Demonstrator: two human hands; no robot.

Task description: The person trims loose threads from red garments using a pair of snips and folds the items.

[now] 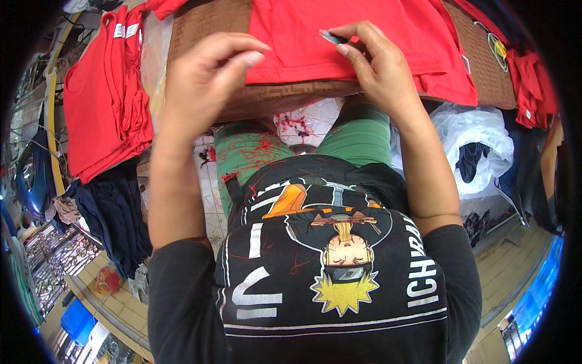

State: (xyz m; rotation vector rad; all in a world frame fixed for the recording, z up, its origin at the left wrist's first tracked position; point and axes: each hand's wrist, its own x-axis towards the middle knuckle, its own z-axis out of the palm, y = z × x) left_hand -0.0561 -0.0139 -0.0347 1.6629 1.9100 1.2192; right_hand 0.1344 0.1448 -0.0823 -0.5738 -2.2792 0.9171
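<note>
A red fabric garment (303, 36) lies spread over a brown patterned padded surface (206, 27) in front of me. Above its right part, my right hand (385, 67) grips small thread snips (332, 37); a short grey metal tip shows past the fingers, and the rest is hidden in the hand. My left hand (209, 73) hovers over the garment's left edge, somewhat blurred. Its thumb and forefinger come close together in a pinch, and whatever lies between them is too small to make out.
Folded red garments (106, 103) hang in a stack at the left, above dark blue cloth (115, 212). More red cloth (530, 85) is at the far right. A white plastic bag (476, 139) stands right of my legs. Red thread scraps (264, 148) cling to my green shorts.
</note>
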